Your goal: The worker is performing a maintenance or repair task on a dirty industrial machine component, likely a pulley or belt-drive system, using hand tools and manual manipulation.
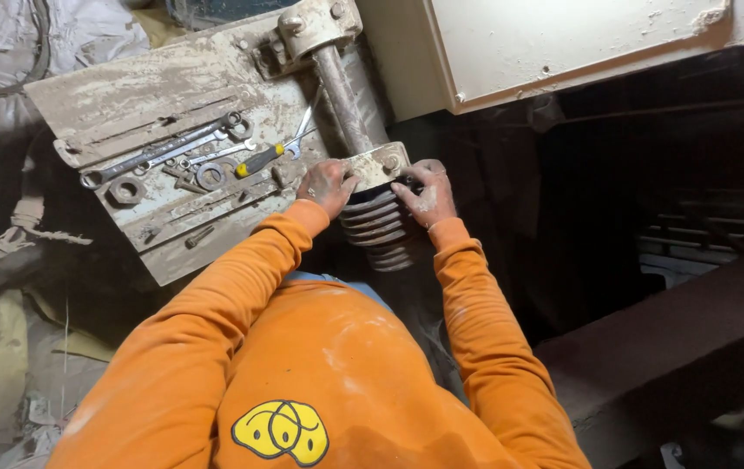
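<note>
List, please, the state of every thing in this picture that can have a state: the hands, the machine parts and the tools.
left hand: gripping the left side of the bracket
right hand: gripping the right side of the bracket
bracket: dusty, clamped around the rod, above the spring
rod: tilted, coated with dust
coil spring: partly hidden by the hands
wrenches: lying flat on the plate
yellow-handled pliers: lying on the plate, untouched
plate: dust-covered

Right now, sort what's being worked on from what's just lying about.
In hand:
left hand
right hand
dusty bracket
ribbed spring
rod

Lying about on the metal plate:
wrenches
yellow-handled pliers
large nut
bolt
</note>
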